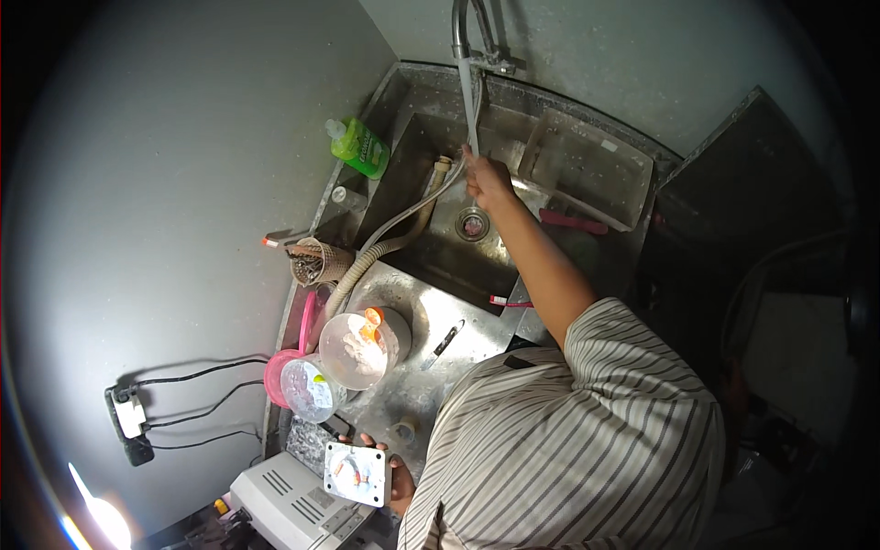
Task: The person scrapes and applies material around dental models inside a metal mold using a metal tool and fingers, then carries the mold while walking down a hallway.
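Observation:
My left hand (401, 486) is low in the view, wrapped round the edge of a white square plate (368, 474) with a dark hole at each corner. A pale mound with orange-pink spots lies in the middle of the plate. My right arm reaches far over the steel sink (431, 266). Up there, my right hand (490, 183) is closed, its fingertips at the water stream (472, 110) falling from the curved tap (460, 32). What its fingers hold, if anything, is hidden. Below that hand is the drain (472, 225), with pinkish bits in it.
A green soap bottle (359, 148) stands on the sink's left rim, near a woven cup of tools (316, 261). Clear tubs (359, 351), a pink lid (278, 378) and a knife (444, 345) occupy the counter. A grey machine (298, 502) sits at lower left. A clear tray (591, 170) lies at right.

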A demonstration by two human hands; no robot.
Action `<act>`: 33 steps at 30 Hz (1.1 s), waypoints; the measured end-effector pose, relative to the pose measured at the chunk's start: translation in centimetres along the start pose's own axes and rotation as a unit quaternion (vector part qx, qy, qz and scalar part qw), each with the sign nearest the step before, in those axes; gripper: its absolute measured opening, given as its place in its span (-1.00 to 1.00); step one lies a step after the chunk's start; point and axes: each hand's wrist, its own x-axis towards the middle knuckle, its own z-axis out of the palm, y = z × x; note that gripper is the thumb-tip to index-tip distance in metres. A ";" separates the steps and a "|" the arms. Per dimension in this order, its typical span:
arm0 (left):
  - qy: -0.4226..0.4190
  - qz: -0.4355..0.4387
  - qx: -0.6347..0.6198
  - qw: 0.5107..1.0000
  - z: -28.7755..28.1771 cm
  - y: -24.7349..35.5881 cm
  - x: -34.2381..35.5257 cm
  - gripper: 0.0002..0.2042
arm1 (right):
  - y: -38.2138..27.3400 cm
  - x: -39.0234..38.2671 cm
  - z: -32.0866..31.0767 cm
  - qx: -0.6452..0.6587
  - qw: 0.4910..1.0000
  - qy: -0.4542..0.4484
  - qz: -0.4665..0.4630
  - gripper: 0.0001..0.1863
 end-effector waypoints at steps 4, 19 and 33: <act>-0.013 0.018 -0.011 1.000 -0.6 0.3 0.2 -0.22 | -3.3 1.6 -2.0 -0.178 0.964 0.167 -0.107 -0.68; -0.015 0.145 -0.109 0.983 -2.4 -3.7 -5.2 -0.22 | -13.0 6.4 1.5 -0.311 0.938 -0.051 -0.141 -0.71; -0.011 0.159 -0.154 0.975 3.9 -0.6 -4.7 -0.07 | 0.9 -6.1 1.7 -0.317 0.749 -0.547 0.196 -0.46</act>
